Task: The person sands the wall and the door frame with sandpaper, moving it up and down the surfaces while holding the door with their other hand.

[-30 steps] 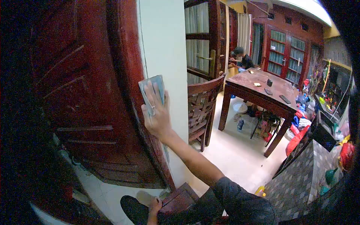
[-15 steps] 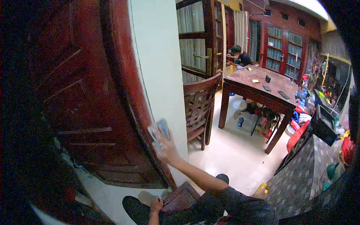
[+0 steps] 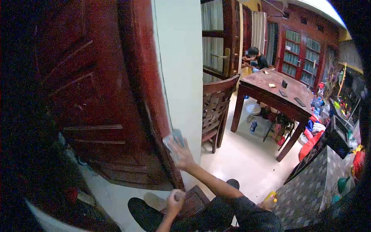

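My right hand (image 3: 181, 154) presses a small blue-grey pad (image 3: 174, 138) flat against the lower part of a dark red wooden door frame (image 3: 145, 85), where the frame meets the pale wall (image 3: 181, 69). My arm reaches up to it from the bottom right. My left hand (image 3: 174, 201) sits low in view, fingers curled over the corner of a dark wooden piece (image 3: 191, 199) at the foot of the frame. The carved door panel (image 3: 85, 100) fills the left side.
A wooden chair (image 3: 216, 112) stands just right of the wall. Beyond it is a long wooden table (image 3: 270, 91) with small items on top and clutter beneath. Another person (image 3: 257, 58) sits at its far end. A patterned counter (image 3: 309, 185) is at the right.
My right hand has slid the pad down the frame, from chest height to near its foot. My left hand has shifted up onto the corner of the wooden piece.
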Demonstrator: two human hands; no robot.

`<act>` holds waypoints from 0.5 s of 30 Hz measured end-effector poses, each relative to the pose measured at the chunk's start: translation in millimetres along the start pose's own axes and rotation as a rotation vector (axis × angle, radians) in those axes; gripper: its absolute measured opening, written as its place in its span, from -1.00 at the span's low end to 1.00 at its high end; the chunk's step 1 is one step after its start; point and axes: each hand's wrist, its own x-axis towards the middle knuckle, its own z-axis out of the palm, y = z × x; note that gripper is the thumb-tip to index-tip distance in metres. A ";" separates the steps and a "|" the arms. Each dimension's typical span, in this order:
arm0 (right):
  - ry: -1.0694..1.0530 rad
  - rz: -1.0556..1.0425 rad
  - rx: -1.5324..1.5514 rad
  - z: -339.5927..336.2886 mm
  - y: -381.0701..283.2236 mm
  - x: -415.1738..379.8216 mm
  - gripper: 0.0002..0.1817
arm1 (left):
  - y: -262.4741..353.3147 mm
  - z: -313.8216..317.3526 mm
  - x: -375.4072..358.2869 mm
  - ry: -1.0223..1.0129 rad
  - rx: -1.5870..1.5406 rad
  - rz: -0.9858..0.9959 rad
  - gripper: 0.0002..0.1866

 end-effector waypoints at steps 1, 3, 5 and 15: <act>-0.097 0.047 0.007 2.0 -1.3 -19.4 -0.39 | 18.0 9.0 10.0 -0.080 -0.109 0.098 -0.73; -0.192 0.087 -0.006 1.8 -2.7 -31.2 -0.39 | 118.1 -0.8 19.0 -0.589 -0.254 -0.052 -0.73; -0.156 0.151 0.104 -1.5 -2.6 -28.1 -0.39 | 218.0 -18.5 32.0 -1.025 -0.396 0.526 -0.81; -0.255 0.069 0.089 -17.0 7.4 -24.4 -0.37 | 240.7 67.3 -15.6 -1.352 -1.121 1.109 -0.80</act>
